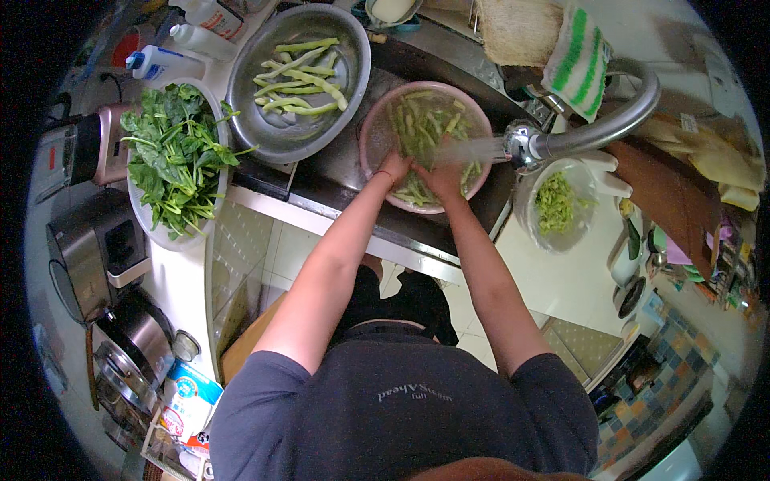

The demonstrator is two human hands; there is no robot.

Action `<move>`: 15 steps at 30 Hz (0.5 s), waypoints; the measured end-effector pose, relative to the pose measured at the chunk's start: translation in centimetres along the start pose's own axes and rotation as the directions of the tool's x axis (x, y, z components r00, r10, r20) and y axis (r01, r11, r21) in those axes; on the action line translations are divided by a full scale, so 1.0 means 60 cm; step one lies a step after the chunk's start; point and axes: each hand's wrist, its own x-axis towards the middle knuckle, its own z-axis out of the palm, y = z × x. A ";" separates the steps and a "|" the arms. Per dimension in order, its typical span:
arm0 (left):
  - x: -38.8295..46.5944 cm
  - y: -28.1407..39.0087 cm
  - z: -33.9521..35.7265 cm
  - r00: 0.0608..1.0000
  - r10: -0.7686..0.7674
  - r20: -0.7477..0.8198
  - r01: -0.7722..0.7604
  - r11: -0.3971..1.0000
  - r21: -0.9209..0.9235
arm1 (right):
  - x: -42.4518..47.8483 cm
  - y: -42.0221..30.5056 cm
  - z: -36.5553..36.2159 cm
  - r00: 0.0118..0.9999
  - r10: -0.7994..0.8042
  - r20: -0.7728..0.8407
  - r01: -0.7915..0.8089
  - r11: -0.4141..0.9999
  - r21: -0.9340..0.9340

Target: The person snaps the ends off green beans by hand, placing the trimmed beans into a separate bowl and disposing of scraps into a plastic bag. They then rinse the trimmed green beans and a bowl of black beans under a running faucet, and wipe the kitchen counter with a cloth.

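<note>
A pink basin (pixel 368 114) stands in the dark sink (pixel 337 174), holding water and many pieces of green beans (pixel 421 123). Both my hands reach into it from the near side. Among the beans at the basin's near left is my left hand (pixel 397 167), a thin red band on its wrist. Close beside it, my right hand (pixel 444 179) lies in the water, its fingers blurred by the stream. The beans and water hide how the fingers of either hand are closed. From the right, a chrome faucet head (pixel 522 146) pours water (pixel 466 150) across the basin.
A metal bowl (pixel 360 90) with long green beans (pixel 301 81) sits left of the basin. Farther left, leafy greens (pixel 174 156) fill a white colander (pixel 139 207). Chopped green vegetable (pixel 554 201) lies in a clear bowl (pixel 586 225) at right. The curved faucet pipe (pixel 625 114) overhangs the counter.
</note>
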 end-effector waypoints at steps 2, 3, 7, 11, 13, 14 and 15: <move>0.041 -0.052 0.035 0.999 0.034 -0.029 -0.035 0.999 -0.014 | 0.025 -0.004 0.005 0.935 0.156 0.317 -0.186 0.980 0.066; 0.049 -0.059 0.041 0.996 0.053 -0.069 -0.057 0.997 -0.048 | 0.038 -0.003 0.008 0.857 0.225 0.464 -0.290 0.954 0.072; -0.036 0.049 -0.006 0.985 -0.159 0.070 0.168 0.765 -0.621 | 0.047 0.096 0.078 0.843 0.265 0.468 -0.415 0.874 0.253; -0.054 0.077 -0.042 0.916 -0.161 0.368 0.398 0.482 -0.781 | 0.065 -0.047 -0.069 0.852 0.332 0.406 -0.487 0.787 0.379; -0.073 0.117 -0.032 0.949 -0.087 0.302 0.313 0.353 -0.882 | 0.064 -0.090 -0.115 0.818 0.391 0.422 -0.552 0.740 0.384; -0.081 0.136 -0.030 0.963 -0.054 0.263 0.268 0.283 -0.921 | 0.060 -0.090 -0.115 0.790 0.421 0.446 -0.586 0.732 0.347; -0.085 0.147 -0.030 0.962 0.026 0.271 0.257 0.250 -0.934 | 0.054 -0.089 -0.111 0.758 0.457 0.466 -0.623 0.718 0.310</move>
